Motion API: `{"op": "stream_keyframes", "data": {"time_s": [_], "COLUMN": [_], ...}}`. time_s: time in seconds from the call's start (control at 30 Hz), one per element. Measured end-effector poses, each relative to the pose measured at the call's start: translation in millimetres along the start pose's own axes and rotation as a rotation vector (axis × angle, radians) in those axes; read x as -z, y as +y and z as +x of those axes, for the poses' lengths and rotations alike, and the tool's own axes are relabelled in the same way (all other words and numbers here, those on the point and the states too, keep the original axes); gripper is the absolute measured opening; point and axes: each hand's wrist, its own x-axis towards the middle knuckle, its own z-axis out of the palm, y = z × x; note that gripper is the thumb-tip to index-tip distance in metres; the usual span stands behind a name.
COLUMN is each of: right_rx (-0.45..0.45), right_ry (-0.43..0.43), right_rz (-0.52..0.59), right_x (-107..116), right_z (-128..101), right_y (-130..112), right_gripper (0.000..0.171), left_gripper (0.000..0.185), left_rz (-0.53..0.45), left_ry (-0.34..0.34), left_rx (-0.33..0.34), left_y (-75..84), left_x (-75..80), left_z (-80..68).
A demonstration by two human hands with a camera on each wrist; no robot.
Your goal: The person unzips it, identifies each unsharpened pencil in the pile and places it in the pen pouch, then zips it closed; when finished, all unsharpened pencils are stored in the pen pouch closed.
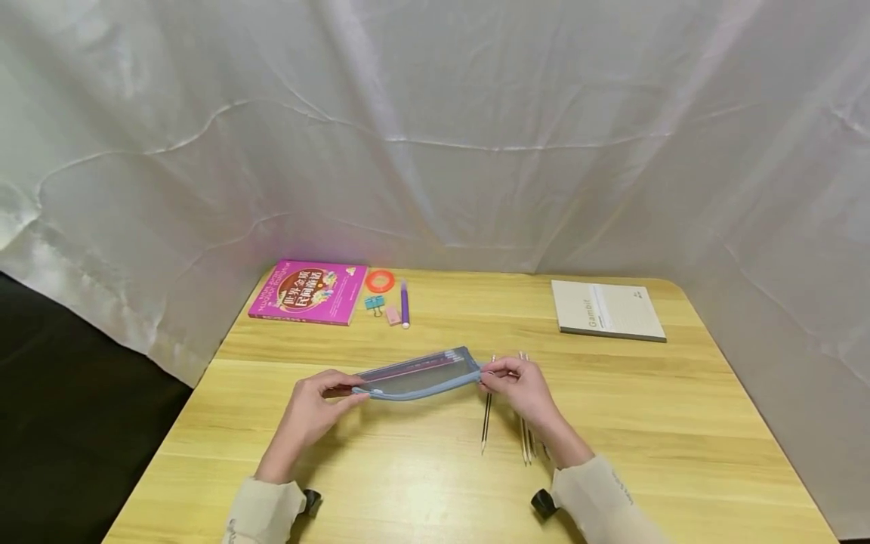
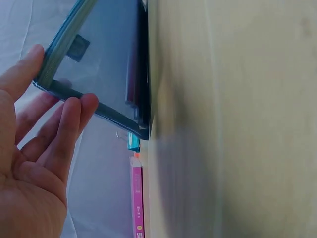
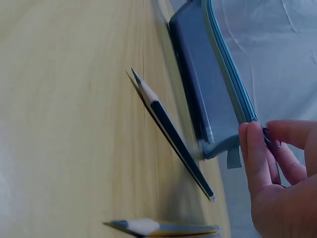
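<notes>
Head view: both hands hold a blue pouch (image 1: 418,375) by its ends above the tabletop (image 1: 435,483), left hand (image 1: 316,408), right hand (image 1: 519,385), pencils (image 1: 506,419) beneath. Left wrist view: fingers (image 2: 74,116) and thumb pinch the pouch's corner. Right wrist view: fingertips (image 3: 255,153) pinch its zipper end; a pencil (image 3: 171,134) lies alongside.

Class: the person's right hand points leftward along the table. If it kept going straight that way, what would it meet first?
Probably the pencil case, whose end the right hand already pinches; beyond it, the left hand.
</notes>
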Motion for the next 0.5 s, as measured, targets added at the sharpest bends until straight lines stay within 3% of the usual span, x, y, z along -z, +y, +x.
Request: {"op": "stream_keyframes", "data": {"time_s": [0.2,0.5], "right_rx": [-0.022,-0.029], "right_ry": [0.026,-0.005], "right_rz": [0.086,0.088], "right_x": [-10.7,-19.7], "right_z": [-6.8,-12.9], "right_y": [-0.9,-1.4], "right_gripper": [0.020,0.014], "left_gripper": [0.023,0.029], "left_rz": [0.007,-0.070], "left_ry": [0.003,0.033], "left_rx": [0.058,0.136], "left_y": [-1.9,-4.8], "left_x": [6.0,6.7], "left_z": [-0.5,7.6]}}
